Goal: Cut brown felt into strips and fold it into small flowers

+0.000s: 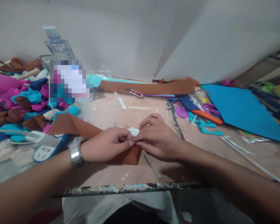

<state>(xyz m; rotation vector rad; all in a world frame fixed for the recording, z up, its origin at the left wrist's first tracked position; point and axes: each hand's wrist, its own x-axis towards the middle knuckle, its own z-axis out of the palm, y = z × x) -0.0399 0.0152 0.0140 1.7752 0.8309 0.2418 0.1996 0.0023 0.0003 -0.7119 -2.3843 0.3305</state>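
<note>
My left hand, with a metal watch on its wrist, pinches the upper edge of a brown paper strip between thumb and curled forefinger. From the other side, my right hand has its thumb and forefinger pressed together at the same spot, and the fingertips of both hands meet. The strip passes under my left hand and runs back to the left in a loose, twisted length. Just behind my fingertips shows a small white piece, mostly covered; I cannot tell what it is.
Crumpled coloured paper balls and a white-and-blue power strip lie at left. A pink cutter rests on brown paper along the wall. At right are an orange cutter and a blue sheet. A bottle stands behind.
</note>
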